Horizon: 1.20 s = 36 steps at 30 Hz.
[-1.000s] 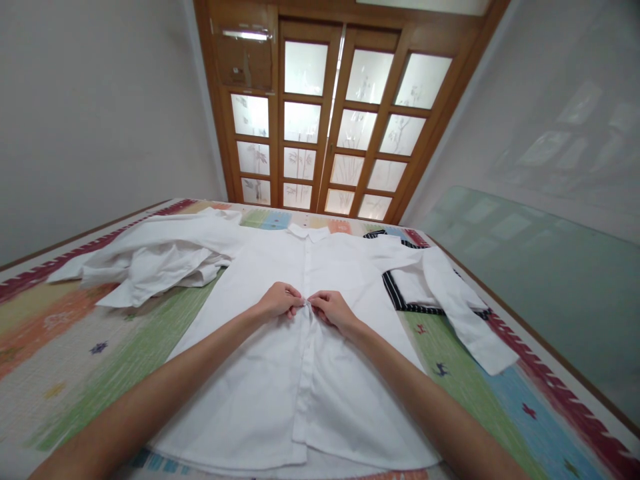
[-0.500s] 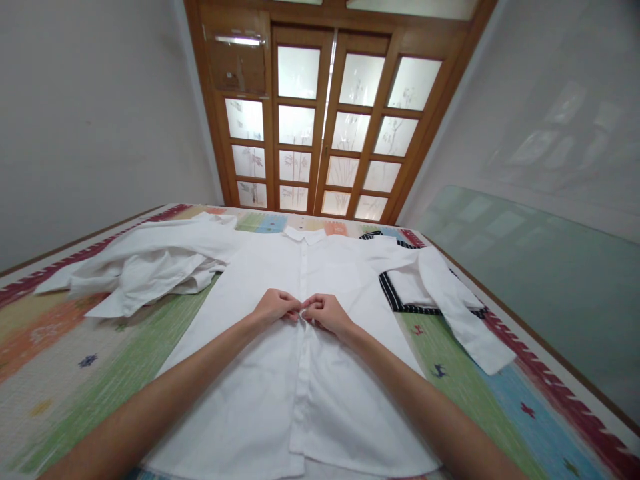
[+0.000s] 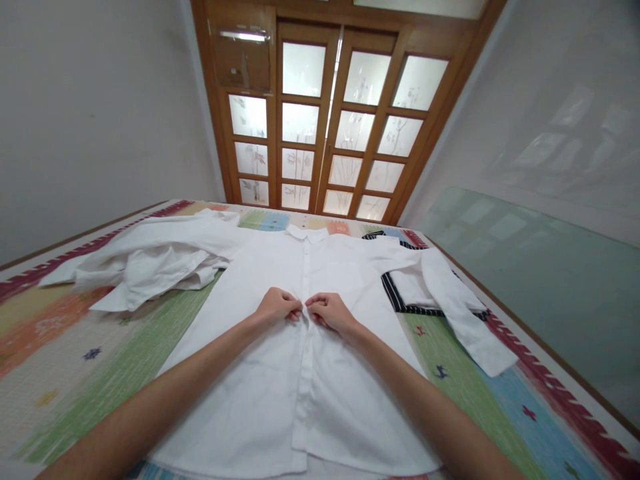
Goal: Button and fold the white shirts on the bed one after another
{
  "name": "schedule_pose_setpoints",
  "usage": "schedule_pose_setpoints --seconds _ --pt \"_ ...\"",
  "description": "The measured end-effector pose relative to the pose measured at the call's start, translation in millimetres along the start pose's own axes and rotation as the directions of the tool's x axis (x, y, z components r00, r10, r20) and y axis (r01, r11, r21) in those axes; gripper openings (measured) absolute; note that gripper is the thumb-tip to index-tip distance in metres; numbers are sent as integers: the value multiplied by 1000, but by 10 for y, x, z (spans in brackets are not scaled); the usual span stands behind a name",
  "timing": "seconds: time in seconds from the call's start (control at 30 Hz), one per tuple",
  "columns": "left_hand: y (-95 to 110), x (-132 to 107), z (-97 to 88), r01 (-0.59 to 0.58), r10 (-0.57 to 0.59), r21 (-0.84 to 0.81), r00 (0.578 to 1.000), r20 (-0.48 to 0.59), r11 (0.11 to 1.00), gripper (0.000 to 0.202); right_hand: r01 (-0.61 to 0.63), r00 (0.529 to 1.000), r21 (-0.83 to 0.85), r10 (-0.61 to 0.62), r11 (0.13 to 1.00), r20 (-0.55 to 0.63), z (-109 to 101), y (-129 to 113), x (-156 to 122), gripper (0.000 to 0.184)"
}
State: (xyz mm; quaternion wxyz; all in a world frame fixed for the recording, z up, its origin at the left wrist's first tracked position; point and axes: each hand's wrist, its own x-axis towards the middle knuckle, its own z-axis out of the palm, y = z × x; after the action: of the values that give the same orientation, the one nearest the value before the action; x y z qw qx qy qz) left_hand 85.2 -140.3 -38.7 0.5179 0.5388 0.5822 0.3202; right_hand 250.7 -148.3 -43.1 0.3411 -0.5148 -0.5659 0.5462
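Observation:
A white button-up shirt [image 3: 260, 373] lies flat, front up, on a colourful striped mat [image 3: 65, 347], collar toward the far door. My left hand [image 3: 277, 307] and my right hand [image 3: 327, 310] meet at the shirt's front placket about mid-chest. Both hands have their fingers curled and pinch the placket edges together; the fingertips nearly touch each other. The button itself is too small to see. The shirt's left sleeve is bunched up at the far left, and the right sleeve [image 3: 465, 313] stretches out to the right.
A dark striped garment [image 3: 400, 300] lies under the right sleeve. More crumpled white cloth [image 3: 145, 267] sits at the far left of the mat. A wooden door with frosted glass panes [image 3: 325, 127] stands behind, and a pale green glass panel [image 3: 540, 280] leans on the right.
Both hands stay pinched at the same spot on the placket with only small finger movements. The view has shifted slightly.

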Motion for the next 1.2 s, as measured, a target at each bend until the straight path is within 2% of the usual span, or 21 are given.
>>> schedule_pose_setpoints --seconds 0.17,0.37,0.67,0.97,1.2 --pt "3 -18 -13 10 -9 -33 1000 16 999 9 -31 999 37 30 999 34 -13 -55 -29 18" --pt "-69 9 20 -2 -1 -71 999 -44 997 12 -46 998 47 44 998 51 -25 -74 -42 21" --pt "-120 32 66 -107 116 75 984 -137 991 24 -31 999 32 30 999 40 -18 -45 -18 17" --pt "-128 6 60 -109 101 -80 990 -99 991 29 15 1000 -37 -15 999 -1 -10 29 -4 8" --pt "-145 15 60 -134 124 -98 987 -103 986 32 29 999 -114 -33 993 -32 11 66 13 8"
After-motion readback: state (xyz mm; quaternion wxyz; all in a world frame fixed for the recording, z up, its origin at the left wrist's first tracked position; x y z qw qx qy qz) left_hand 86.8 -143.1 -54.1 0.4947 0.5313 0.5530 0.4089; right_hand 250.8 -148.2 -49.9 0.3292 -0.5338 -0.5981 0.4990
